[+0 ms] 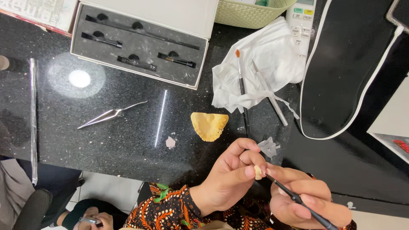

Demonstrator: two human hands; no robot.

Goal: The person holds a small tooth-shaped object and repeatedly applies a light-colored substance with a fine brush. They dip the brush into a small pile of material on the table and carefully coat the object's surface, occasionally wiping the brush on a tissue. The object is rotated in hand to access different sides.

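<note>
Right hand (304, 200) pinching brush (298, 199) against left-pinched tooth (257, 171).

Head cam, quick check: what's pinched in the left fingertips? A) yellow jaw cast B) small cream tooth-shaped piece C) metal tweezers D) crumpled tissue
B: the left hand pinches a small cream tooth-shaped piece, with the thin dark tool in the right hand meeting it; the tweezers lie on the counter.

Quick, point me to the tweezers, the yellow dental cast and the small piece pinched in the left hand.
Tweezers (111, 114): head view, at the joined middle.
Yellow dental cast (209, 125): head view, its centre.
Small piece (257, 171): head view, its middle, between left fingertips.
</note>
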